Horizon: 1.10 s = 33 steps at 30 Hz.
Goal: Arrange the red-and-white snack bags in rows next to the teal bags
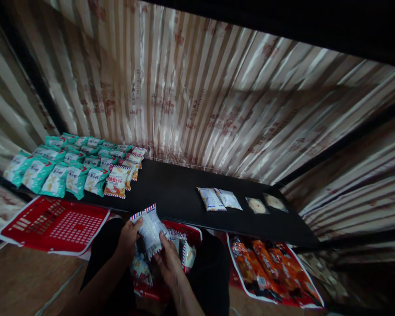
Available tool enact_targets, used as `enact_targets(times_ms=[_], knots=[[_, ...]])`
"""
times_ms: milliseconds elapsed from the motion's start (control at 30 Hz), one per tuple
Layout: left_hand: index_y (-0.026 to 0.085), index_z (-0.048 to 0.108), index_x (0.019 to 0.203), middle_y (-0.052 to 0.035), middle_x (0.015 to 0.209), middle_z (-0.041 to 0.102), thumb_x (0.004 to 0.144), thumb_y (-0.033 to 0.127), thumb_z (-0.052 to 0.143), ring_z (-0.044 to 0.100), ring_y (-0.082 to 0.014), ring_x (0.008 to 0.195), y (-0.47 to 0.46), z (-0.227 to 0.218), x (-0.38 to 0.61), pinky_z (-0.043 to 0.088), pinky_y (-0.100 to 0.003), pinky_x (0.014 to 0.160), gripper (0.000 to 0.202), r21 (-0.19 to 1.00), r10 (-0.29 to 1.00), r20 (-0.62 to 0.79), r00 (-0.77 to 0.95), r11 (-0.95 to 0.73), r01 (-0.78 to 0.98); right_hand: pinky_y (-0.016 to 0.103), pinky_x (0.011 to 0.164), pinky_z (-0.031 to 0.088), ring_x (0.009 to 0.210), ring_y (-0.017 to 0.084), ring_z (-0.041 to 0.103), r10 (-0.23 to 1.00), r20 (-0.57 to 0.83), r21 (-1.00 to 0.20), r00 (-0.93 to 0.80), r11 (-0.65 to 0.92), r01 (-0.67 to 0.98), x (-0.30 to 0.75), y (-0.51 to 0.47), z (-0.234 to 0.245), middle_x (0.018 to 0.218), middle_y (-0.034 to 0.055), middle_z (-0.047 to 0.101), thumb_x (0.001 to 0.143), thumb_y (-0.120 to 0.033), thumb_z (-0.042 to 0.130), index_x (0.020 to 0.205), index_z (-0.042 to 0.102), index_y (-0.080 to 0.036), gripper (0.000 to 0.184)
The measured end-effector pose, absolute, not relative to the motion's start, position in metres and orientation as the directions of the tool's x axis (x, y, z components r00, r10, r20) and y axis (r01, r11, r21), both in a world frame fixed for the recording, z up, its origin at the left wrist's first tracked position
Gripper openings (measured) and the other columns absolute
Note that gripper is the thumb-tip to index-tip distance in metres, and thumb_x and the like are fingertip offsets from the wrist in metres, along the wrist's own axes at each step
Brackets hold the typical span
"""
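Note:
Between my two hands is a snack bag [149, 230] with a red-and-blue striped edge, its pale printed back facing up. My left hand [129, 237] grips its left side, while my right hand [169, 259] holds the lower right side. Below it, between my knees, a red basket [197, 232] contains more snack bags [188, 254], partly hidden by my hands. On the black shelf [171, 184], orange-and-white snack bags [117, 181] with the same striped edge stand beside rows of teal snack bags [75, 179]. Two pale bags [211, 199] lie flat farther right.
Two clear packets with round pale contents [257, 205] lie near the shelf's right end. A red basket of orange packages [266, 263] sits below right. An upturned or empty-looking red basket [75, 226] is below left. Striped sheeting [184, 87] hangs behind; a dark overhead edge [316, 26] crosses above.

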<state>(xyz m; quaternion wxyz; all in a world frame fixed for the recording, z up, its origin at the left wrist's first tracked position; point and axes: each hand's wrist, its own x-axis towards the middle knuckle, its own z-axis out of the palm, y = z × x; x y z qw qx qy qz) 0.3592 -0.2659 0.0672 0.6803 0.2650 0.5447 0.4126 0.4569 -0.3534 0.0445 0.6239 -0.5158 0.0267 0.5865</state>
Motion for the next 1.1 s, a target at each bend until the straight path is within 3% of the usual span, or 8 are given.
enact_targets(times_ms=[233, 533, 667, 767, 933, 1100], knots=[[0.017, 0.059, 0.084, -0.0029, 0.073, 0.066, 0.057, 0.042, 0.072, 0.065, -0.0214, 0.075, -0.269, 0.08, 0.356, 0.047, -0.028, 0.064, 0.039, 0.829, 0.854, -0.501, 0.144, 0.521, -0.205, 0.022, 0.06, 0.048, 0.075, 0.016, 0.065, 0.694, -0.652, -0.596, 0.305, -0.221, -0.772, 0.456, -0.354, 0.056, 0.085, 0.0038, 0.071, 0.056, -0.043, 0.081, 0.088, 0.065, -0.017, 0.044], [0.019, 0.061, 0.076, -0.0032, 0.071, 0.066, 0.06, 0.044, 0.072, 0.064, -0.0215, 0.074, -0.268, 0.078, 0.353, 0.048, -0.028, 0.066, 0.031, 0.823, 0.843, -0.499, 0.202, 0.534, -0.196, 0.026, 0.058, 0.048, 0.069, 0.018, 0.066, 0.691, -0.649, -0.609, 0.32, -0.218, -0.763, 0.457, -0.351, 0.06, 0.081, 0.0056, 0.073, 0.055, -0.044, 0.081, 0.088, 0.065, -0.016, 0.046], [0.017, 0.059, 0.083, -0.0045, 0.075, 0.067, 0.057, 0.047, 0.073, 0.064, -0.0222, 0.077, -0.266, 0.063, 0.357, 0.048, -0.031, 0.07, 0.042, 0.816, 0.844, -0.508, 0.171, 0.536, -0.219, 0.027, 0.055, 0.048, 0.065, 0.02, 0.067, 0.674, -0.65, -0.628, 0.352, -0.215, -0.748, 0.46, -0.351, 0.058, 0.075, 0.0056, 0.072, 0.054, -0.044, 0.081, 0.088, 0.064, -0.016, 0.048], [0.015, 0.059, 0.086, -0.0055, 0.076, 0.066, 0.054, 0.048, 0.074, 0.063, -0.0226, 0.075, -0.266, 0.056, 0.359, 0.046, -0.03, 0.064, 0.048, 0.842, 0.852, -0.52, 0.062, 0.524, -0.127, 0.029, 0.054, 0.049, 0.066, 0.023, 0.067, 0.687, -0.628, -0.636, 0.366, -0.183, -0.749, 0.462, -0.349, 0.054, 0.07, 0.0053, 0.071, 0.05, -0.044, 0.083, 0.091, 0.063, -0.016, 0.053], [0.017, 0.057, 0.082, -0.0022, 0.069, 0.064, 0.058, 0.046, 0.069, 0.06, -0.02, 0.066, -0.266, 0.05, 0.358, 0.041, -0.026, 0.054, 0.039, 0.844, 0.841, -0.533, -0.092, 0.536, -0.001, 0.03, 0.06, 0.052, 0.072, 0.024, 0.069, 0.713, -0.552, -0.717, 0.433, -0.14, -0.683, 0.46, -0.344, 0.053, 0.081, 0.0061, 0.073, 0.05, -0.039, 0.084, 0.096, 0.065, -0.017, 0.055], [0.019, 0.057, 0.078, -0.0002, 0.065, 0.063, 0.063, 0.04, 0.066, 0.06, -0.018, 0.062, -0.264, 0.051, 0.352, 0.044, -0.026, 0.057, 0.028, 0.872, 0.871, -0.49, -0.038, 0.49, -0.005, 0.032, 0.069, 0.054, 0.08, 0.025, 0.069, 0.714, -0.488, -0.777, 0.501, -0.094, -0.623, 0.453, -0.341, 0.059, 0.091, 0.0062, 0.074, 0.048, -0.037, 0.085, 0.107, 0.065, -0.019, 0.065]])
